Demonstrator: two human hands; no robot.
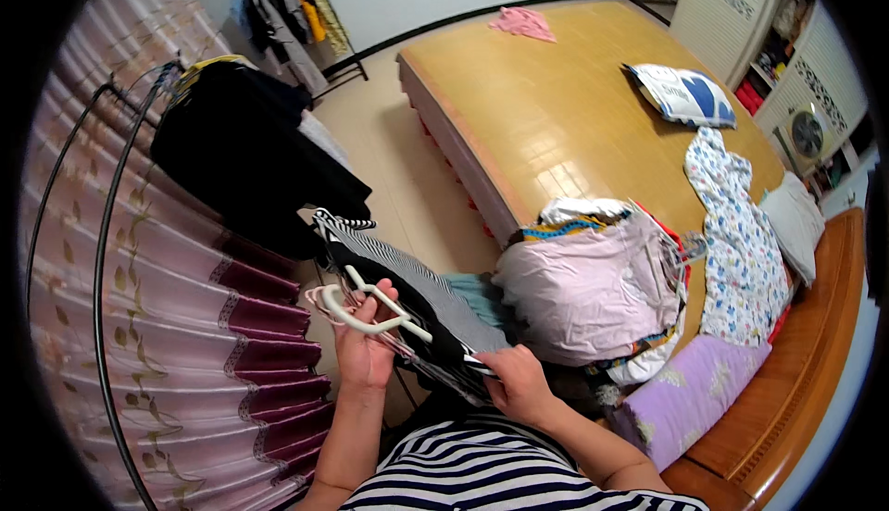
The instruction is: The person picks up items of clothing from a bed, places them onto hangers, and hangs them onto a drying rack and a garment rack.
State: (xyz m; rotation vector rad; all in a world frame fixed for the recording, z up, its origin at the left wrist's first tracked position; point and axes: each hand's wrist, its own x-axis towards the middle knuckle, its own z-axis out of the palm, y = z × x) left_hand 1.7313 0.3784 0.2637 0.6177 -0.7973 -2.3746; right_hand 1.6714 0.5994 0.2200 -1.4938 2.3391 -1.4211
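Observation:
My left hand (369, 344) is closed around several clothes hangers, a white plastic hanger (378, 303) on top and pink ones beneath. From these hangs a black-and-white striped garment (417, 264) with black cloth around it. My right hand (517, 382) pinches a white-edged part of the dark garment, lower right of the hangers. How many garments hang there is hidden by the folds. Just beyond my right hand, a pile of clothes topped by a pale pink shirt (590, 289) rests on the bed's near corner, with hanger hooks at its right side.
A black metal clothes rack (104, 233) with dark garments (236, 143) stands left, before a curtain (271, 358). The wide bed (555, 108) bears a pillow (684, 94), a floral garment (736, 233) and a rolled purple quilt (694, 400). Another rack of clothes (292, 18) stands by the far wall.

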